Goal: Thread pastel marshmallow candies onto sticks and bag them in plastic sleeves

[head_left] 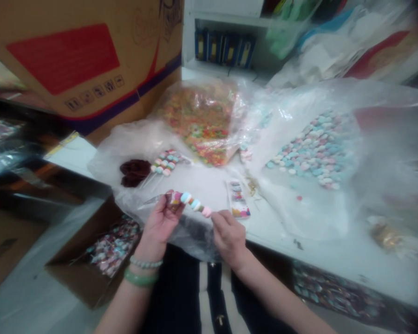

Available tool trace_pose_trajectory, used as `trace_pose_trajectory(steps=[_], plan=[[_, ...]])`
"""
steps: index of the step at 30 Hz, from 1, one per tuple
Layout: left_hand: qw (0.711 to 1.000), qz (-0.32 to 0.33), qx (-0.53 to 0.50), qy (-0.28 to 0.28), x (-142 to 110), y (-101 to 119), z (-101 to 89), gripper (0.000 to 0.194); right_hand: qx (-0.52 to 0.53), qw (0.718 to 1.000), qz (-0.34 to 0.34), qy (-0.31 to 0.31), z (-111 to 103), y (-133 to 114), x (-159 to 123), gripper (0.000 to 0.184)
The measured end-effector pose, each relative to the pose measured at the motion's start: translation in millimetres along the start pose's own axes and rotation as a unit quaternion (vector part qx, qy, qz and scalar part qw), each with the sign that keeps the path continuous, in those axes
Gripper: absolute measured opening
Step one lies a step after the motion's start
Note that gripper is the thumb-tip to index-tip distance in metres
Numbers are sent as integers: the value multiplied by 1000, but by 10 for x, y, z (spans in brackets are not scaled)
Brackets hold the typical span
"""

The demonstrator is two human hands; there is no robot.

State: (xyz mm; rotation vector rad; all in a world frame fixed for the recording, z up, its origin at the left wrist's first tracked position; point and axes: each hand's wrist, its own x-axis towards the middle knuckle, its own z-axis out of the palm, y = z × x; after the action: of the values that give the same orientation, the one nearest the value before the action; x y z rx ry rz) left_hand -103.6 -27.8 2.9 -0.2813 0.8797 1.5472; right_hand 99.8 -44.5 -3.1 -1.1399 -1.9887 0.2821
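**L hand** (160, 222) grips the stick end of a **candy skewer** (191, 204), fingers curled narrow round the pink piece nearest the palm. **R hand** (229, 239) pinches the far pink candy btwn fingertips (214, 217) & thumb. Skewer is held level over a plastic sheet (132, 144) on a white table (299, 250), pastel pieces in a row. Jade bangle (141, 277) & bead bracelet (145, 262) on L wrist.

Nearby: 2nd skewer (163, 163) lying on the plastic, beside a dark maroon clump (135, 172); clear bag of multicolour candy (198, 125) behind; loose pastel candies (313, 150) spread on plastic to the R; printed card strip (238, 199) just R of R hand. Open carton w/ wrapped sweets (113, 246) below L, on the floor side. Large cardboard box (73, 55) top L.
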Motion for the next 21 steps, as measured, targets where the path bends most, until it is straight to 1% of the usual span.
trace_pose_trajectory(steps=[2,5,8,11,13,16,18,21], plan=[[1000,6,-2,6,10,-7,6,27,-27,999,-27,-6,-7,-2,-21,34],[1000,12,7,10,27,-4,8,25,-31,998,-34,-32,-18,-7,-41,33],[1000,20,23,8,34,18,9,24,20,998,10,-63,-23,7,-33,32],[999,17,37,10,32,64,12,26,140,983,83,-84,-28,47,11,27],[999,16,41,15,33,99,9,31,206,968,124,-79,-33,70,51,22],[999,19,29,19,40,118,4,33,237,956,165,-46,-30,66,98,18],[1000,16,11,14,42,98,7,33,231,957,172,-23,-13,40,109,18],[1000,3,-4,5,32,34,25,35,205,967,153,-5,31,1,92,21]])
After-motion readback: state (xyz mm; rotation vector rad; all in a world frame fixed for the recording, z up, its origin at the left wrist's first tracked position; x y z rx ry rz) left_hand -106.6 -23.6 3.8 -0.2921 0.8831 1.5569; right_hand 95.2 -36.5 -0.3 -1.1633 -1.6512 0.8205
